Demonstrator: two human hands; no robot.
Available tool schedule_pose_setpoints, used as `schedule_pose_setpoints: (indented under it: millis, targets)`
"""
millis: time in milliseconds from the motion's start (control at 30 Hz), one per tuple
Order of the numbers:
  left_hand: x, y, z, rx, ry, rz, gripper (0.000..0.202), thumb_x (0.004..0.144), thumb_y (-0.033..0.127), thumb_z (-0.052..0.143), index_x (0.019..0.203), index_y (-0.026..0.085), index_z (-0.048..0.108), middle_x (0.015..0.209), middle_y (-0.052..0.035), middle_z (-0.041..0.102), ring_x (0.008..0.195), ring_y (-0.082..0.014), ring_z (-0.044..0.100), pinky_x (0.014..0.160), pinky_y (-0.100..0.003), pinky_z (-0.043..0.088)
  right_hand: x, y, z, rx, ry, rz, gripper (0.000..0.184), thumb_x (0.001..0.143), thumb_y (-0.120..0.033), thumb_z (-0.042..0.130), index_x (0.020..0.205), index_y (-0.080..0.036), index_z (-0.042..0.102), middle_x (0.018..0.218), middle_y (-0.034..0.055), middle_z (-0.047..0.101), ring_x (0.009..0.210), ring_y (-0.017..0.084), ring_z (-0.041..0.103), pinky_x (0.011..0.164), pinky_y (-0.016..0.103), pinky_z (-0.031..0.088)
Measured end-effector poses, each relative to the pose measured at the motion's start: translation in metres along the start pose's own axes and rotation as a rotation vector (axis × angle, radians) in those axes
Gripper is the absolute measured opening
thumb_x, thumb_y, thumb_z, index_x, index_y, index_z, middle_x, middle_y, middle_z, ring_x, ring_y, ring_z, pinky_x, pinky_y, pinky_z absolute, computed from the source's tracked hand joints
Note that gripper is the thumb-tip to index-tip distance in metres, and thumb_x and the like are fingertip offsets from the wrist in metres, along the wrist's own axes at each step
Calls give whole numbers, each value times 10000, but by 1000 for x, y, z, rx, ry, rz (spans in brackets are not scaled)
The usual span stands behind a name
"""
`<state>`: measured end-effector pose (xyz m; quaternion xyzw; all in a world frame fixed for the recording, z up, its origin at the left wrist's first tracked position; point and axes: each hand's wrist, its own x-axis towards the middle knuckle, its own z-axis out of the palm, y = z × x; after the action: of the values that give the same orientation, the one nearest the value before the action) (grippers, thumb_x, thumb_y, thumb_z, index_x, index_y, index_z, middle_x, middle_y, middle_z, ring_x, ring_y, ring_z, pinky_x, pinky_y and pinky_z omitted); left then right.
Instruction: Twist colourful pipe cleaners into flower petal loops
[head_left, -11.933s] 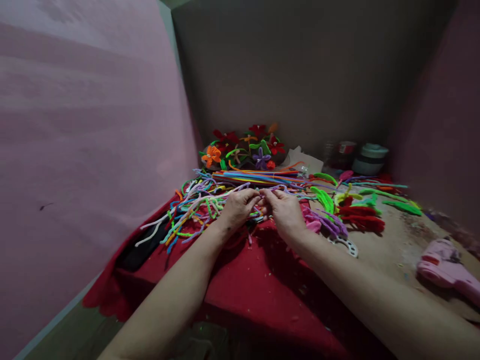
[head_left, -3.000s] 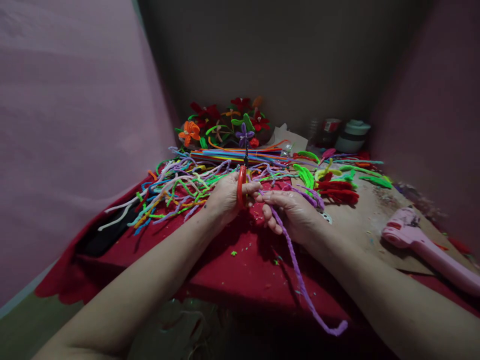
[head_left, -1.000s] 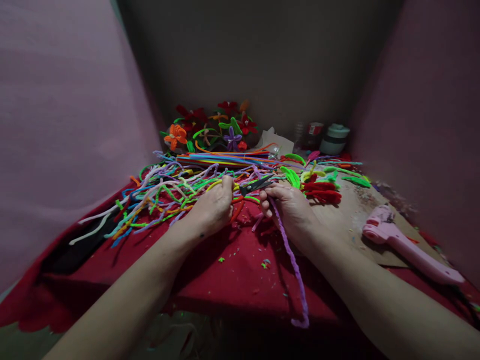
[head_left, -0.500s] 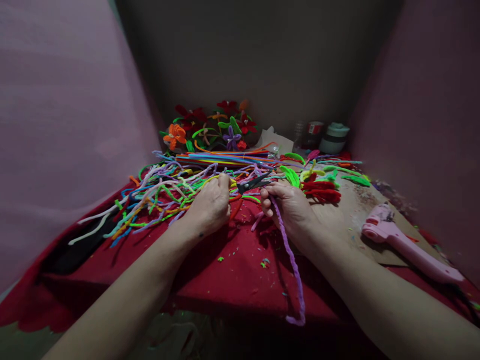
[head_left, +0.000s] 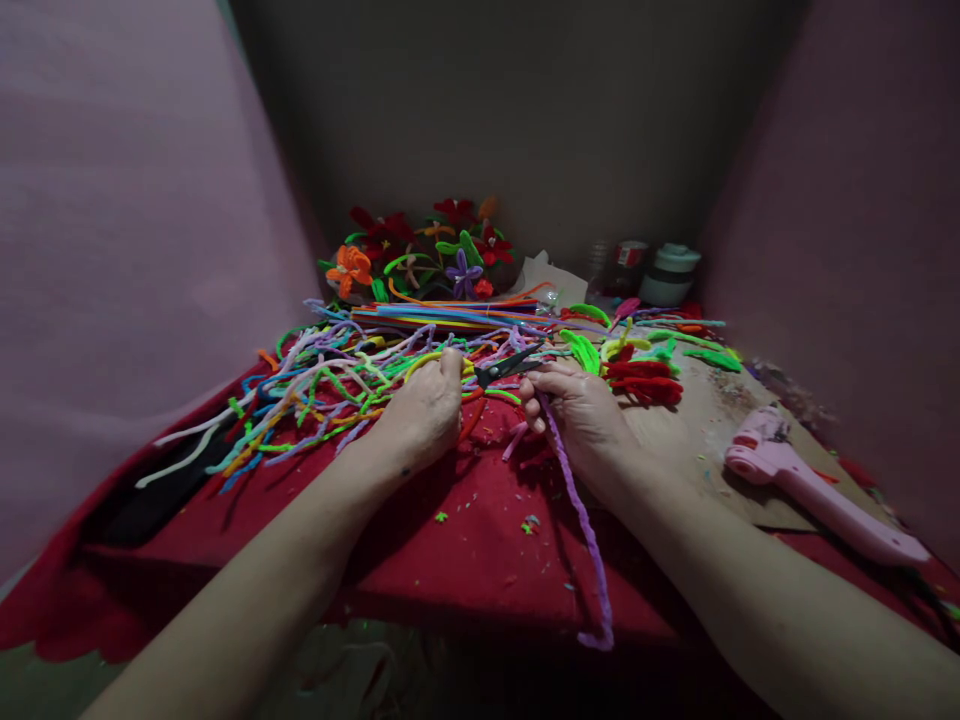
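Observation:
My left hand (head_left: 433, 405) is closed around the yellow handles of a pair of scissors (head_left: 496, 371). Their dark blades are parted and point right, towards the fingertips of my other hand. A purple pipe cleaner (head_left: 576, 500) is pinched in my right hand (head_left: 574, 400). Its long end hangs down over the table's front edge and bends at the tip. Whether the blades touch the pipe cleaner I cannot tell, since my right fingers hide its upper end.
Loose coloured pipe cleaners (head_left: 322, 380) are heaped on the left of the red tablecloth (head_left: 465, 540). Pipe-cleaner flowers (head_left: 420, 250) stand behind. Red pipe-cleaner pieces (head_left: 645, 383) and a pink glue gun (head_left: 817, 480) lie right, by a cardboard sheet (head_left: 701, 400). A lidded jar (head_left: 670, 275) stands behind.
Both hands stay almost where they were. The scissor blades look slightly wider apart, and the hanging end of the purple pipe cleaner has shifted a little to the right.

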<state>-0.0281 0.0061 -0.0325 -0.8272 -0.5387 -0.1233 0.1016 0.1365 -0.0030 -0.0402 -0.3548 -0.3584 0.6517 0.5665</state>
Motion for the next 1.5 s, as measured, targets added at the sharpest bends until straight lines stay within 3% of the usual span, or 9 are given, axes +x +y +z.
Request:
schedule_pose_setpoints:
  millis: [367, 567, 700, 900, 1033, 1100, 1233, 1367, 1500]
  targets:
    - [-2, -2, 0, -37, -90, -51, 205, 776, 141, 372, 980, 127, 358, 799, -113, 577, 680, -201, 541, 599, -295, 391, 0, 1, 0, 22, -37, -24, 67, 648, -91, 527, 607, -141, 512, 536, -28, 553, 392, 49, 437, 339, 166, 334]
    - [0, -16, 10, -124, -24, -52, 170, 760, 221, 417, 909, 190, 343, 674, -10, 497, 555, -145, 454, 532, -250, 323, 0, 0, 0, 42, 3, -5, 122, 644, -56, 515, 732, -139, 534, 524, -29, 563, 377, 62, 451, 319, 164, 327]
    - [-2, -33, 0, -191, -7, -73, 171, 711, 228, 443, 840, 212, 331, 653, 23, 448, 556, -131, 425, 534, -240, 305, 2, 1, -1, 85, -5, 21, 151, 675, -44, 505, 798, -126, 538, 520, -21, 563, 384, 69, 462, 321, 160, 338]
    - [-31, -76, -14, -129, -235, -125, 97, 695, 256, 473, 727, 209, 394, 602, 3, 462, 502, -139, 411, 481, -260, 241, 10, 1, -2, 190, 4, 79, 80, 739, -46, 491, 751, -118, 521, 505, -23, 540, 378, 62, 455, 305, 145, 320]
    - [-40, -93, -17, -180, -319, -5, 69, 724, 260, 504, 735, 193, 493, 656, -27, 538, 551, -140, 454, 503, -262, 282, 12, 0, -4, 255, -24, 131, 87, 773, -69, 463, 733, -126, 515, 519, -25, 528, 362, 49, 427, 291, 134, 272]
    - [-38, -84, -24, -181, -334, 23, 123, 741, 283, 518, 808, 186, 552, 749, -35, 578, 640, -151, 502, 564, -263, 342, 12, -1, -6, 279, -31, 140, 93, 775, -74, 457, 721, -132, 507, 522, -27, 523, 355, 46, 417, 290, 133, 260]
    - [-32, -30, -38, -313, -137, 157, 207, 795, 240, 504, 985, 182, 562, 818, -12, 583, 713, -124, 525, 646, -238, 396, 12, -4, -8, 311, -19, 150, 101, 769, -76, 451, 703, -140, 493, 497, -34, 499, 344, 46, 399, 289, 131, 243]
    - [-35, 34, -28, -409, -44, 520, 370, 841, 171, 464, 1206, 231, 467, 865, -13, 571, 742, -112, 523, 663, -223, 419, 12, -8, -7, 338, 14, 202, 127, 795, -99, 426, 687, -145, 474, 465, -42, 467, 332, 50, 368, 290, 142, 246]
    - [-42, 66, -20, -214, 121, 823, 269, 866, 131, 386, 1050, 123, 582, 759, -61, 591, 675, -156, 501, 618, -295, 428, 14, -9, -8, 389, 27, 197, 149, 800, -64, 401, 691, -145, 462, 458, -50, 453, 335, 43, 356, 294, 135, 233]
